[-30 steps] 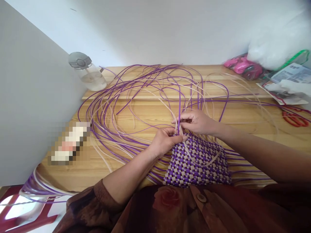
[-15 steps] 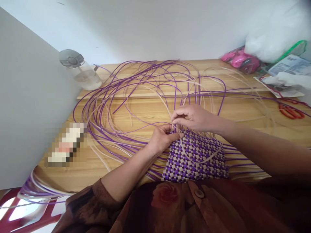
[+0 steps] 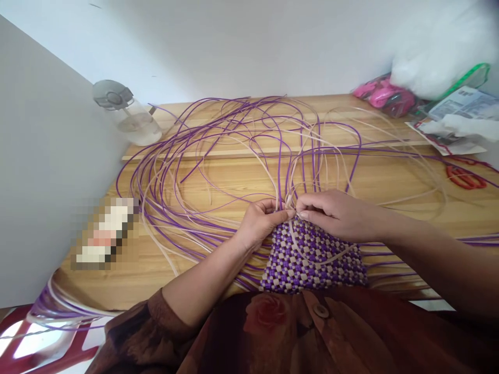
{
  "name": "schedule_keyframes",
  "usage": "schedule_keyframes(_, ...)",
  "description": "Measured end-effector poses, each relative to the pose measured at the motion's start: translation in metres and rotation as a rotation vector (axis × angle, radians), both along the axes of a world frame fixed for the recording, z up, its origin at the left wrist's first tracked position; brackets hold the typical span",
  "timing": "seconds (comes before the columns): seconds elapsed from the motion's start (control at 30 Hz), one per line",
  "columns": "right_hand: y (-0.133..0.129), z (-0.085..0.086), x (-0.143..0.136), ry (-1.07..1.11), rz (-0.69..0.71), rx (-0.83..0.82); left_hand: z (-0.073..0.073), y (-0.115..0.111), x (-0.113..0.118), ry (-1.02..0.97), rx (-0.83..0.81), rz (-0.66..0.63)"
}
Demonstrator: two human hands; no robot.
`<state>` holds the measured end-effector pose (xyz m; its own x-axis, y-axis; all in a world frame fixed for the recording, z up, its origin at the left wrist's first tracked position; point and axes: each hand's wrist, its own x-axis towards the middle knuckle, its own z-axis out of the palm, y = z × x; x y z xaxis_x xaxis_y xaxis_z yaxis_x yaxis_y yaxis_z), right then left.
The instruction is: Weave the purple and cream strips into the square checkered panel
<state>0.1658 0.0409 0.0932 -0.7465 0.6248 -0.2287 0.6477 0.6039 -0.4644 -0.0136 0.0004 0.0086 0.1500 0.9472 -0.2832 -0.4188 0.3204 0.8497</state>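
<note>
A purple and beige woven panel point(image 3: 312, 259) lies on the table edge against my body, with long loose strands running out from its sides and far edge. My left hand point(image 3: 263, 218) pinches the panel's far left corner, thumb on top and fingers beneath. Close beside it, my right hand point(image 3: 329, 213) has its thumb and forefinger pressed together at the far edge, apparently on a strand whose end the fingers cover. One beige strand point(image 3: 319, 264) curves in a loop over the panel's face. Upright purple and beige strands rise just beyond my fingertips.
Purple and beige strands point(image 3: 156, 171) sprawl over the wooden table point(image 3: 234, 179). A water bottle point(image 3: 132, 117) stands at the back left, and a blurred-out object point(image 3: 105, 234) lies at left. Red-handled scissors point(image 3: 465, 177), papers point(image 3: 462, 106) and a pink bundle point(image 3: 385, 96) are at right.
My right hand has come down and to the right, from above the far left corner to the panel's far edge. My left hand keeps its pinch on the corner.
</note>
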Motion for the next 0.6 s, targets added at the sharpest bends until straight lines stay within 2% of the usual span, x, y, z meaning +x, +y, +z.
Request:
schedule_keyframes(0.2,-0.003,-0.013,-0.006,0.094,-0.138,-0.086,-0.004,-0.001,0.007,0.007,0.043,0.166)
schedule_keyframes(0.37,-0.007,-0.026,-0.010,0.240,-0.314,-0.131,-0.006,0.000,0.003,0.046,-0.051,0.074)
schedule_keyframes(0.47,-0.008,-0.031,-0.008,0.391,-0.412,-0.297,-0.004,-0.002,0.003,-0.012,-0.078,0.035)
schedule_keyframes(0.53,-0.007,-0.031,-0.008,0.451,-0.451,-0.368,-0.002,-0.003,0.004,-0.036,-0.067,0.026)
schedule_keyframes(0.6,-0.006,-0.030,-0.008,0.463,-0.453,-0.371,0.000,-0.003,0.004,-0.058,-0.054,0.011)
